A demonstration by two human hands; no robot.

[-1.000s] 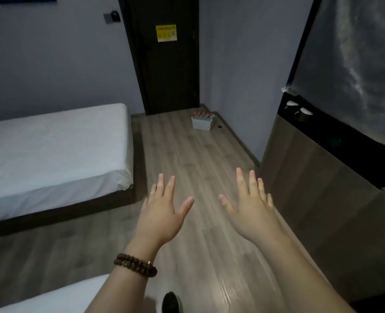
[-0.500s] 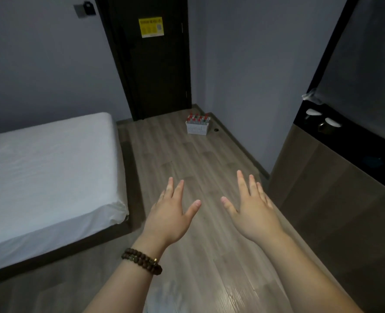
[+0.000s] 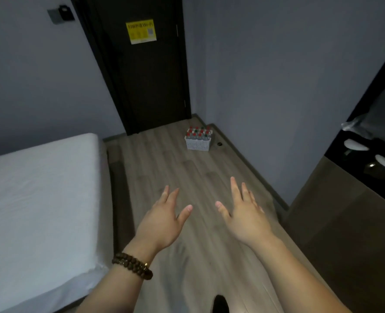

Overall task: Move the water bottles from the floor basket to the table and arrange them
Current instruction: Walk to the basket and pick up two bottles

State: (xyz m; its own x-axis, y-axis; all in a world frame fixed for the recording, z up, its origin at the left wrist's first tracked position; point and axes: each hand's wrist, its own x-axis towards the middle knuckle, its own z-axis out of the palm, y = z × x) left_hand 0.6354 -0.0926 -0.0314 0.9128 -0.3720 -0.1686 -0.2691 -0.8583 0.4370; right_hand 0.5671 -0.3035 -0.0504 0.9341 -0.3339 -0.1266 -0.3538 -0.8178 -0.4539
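A white perforated basket [image 3: 197, 145] stands on the wooden floor in the far corner, right of the dark door. Several water bottles [image 3: 198, 133] with red caps stand upright inside it. My left hand [image 3: 164, 220], with a bead bracelet on the wrist, and my right hand [image 3: 243, 214] are stretched out in front of me, palms down, fingers spread, holding nothing. Both hands are well short of the basket. The table [image 3: 336, 199] runs along the right side, with a dark top and a brown front.
A bed [image 3: 38, 199] with a white sheet fills the left side. A dark door [image 3: 146, 64] with a yellow notice stands behind the basket. White cups [image 3: 356, 144] sit on the table top. Wooden floor runs between the bed and the table.
The view has moved forward and the basket looks nearer. Both hands stay spread and empty in front of me.
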